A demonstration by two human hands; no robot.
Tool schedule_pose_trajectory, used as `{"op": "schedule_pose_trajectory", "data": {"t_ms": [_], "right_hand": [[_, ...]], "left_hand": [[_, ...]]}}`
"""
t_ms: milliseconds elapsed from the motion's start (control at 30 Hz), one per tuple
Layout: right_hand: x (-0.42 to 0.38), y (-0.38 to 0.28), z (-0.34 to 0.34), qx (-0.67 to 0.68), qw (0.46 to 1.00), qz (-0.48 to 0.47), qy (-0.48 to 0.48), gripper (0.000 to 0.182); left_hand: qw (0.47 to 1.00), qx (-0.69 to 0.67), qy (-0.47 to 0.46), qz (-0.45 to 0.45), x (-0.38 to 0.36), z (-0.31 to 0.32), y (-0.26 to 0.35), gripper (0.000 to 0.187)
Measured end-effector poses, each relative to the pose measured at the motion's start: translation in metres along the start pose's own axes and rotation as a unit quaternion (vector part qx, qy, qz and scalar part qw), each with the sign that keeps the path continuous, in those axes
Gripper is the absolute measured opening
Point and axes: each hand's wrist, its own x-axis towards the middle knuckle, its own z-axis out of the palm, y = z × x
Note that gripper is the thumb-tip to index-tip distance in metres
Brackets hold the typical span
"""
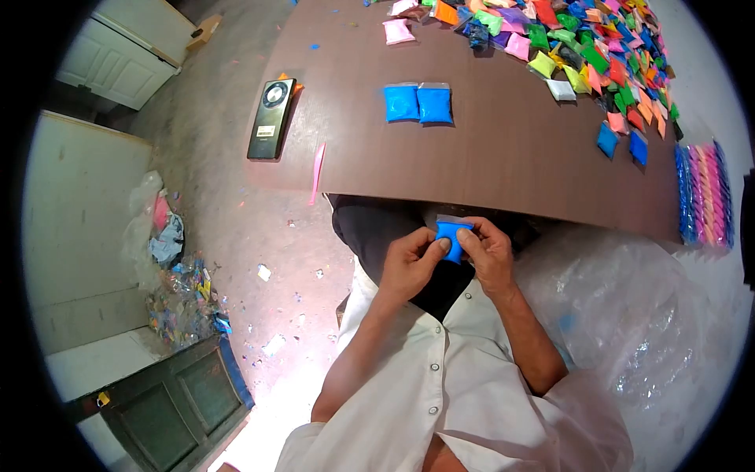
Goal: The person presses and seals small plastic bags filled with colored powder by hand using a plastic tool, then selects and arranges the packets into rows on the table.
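Note:
Just off the table's front edge, above my lap, I hold a small clear packet of blue clay-like material (451,236) between both hands. My left hand (412,261) pinches its left side, thumb on the front. On the right side, my right hand (489,253) grips it the same way, with the thumb near the upper corner. The fingers behind the packet are hidden. Two similar blue packets (418,104) lie side by side on the brown table (354,145), beyond my hands.
A heap of multicoloured packets (582,51) covers the table's far right. Bundled twisted strips (704,195) lie at the right edge. A dark phone-like device (271,119) and a pink stick tool (318,173) are at the left. Clear plastic sheeting (621,307) lies beside me; litter (185,303) is on the floor.

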Motion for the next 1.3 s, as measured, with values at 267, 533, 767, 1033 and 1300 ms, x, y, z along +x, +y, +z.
{"op": "schedule_pose_trajectory", "data": {"t_ms": [267, 533, 767, 1033, 1300], "right_hand": [[0.004, -0.003, -0.003, -0.007, 1.000, -0.012, -0.012, 0.018], [0.001, 0.001, -0.002, -0.082, 0.996, -0.035, -0.019, 0.015], [0.004, 0.001, -0.003, -0.045, 0.999, -0.001, 0.005, 0.013], [0.001, -0.003, 0.001, -0.151, 0.986, -0.065, -0.014, 0.013], [-0.010, 0.002, -0.004, -0.081, 0.995, -0.058, 0.029, 0.016]], "left_hand": [[0.995, -0.095, 0.027, 0.009, 0.000, 0.005, 0.021, 0.020], [0.997, -0.073, 0.039, 0.006, 0.002, 0.001, 0.003, 0.019], [0.994, -0.099, 0.035, 0.022, 0.003, 0.005, 0.006, 0.017], [0.998, -0.043, 0.037, 0.006, 0.001, 0.001, 0.010, 0.020], [0.994, -0.090, 0.067, 0.007, -0.006, 0.010, 0.018, 0.018]]}}
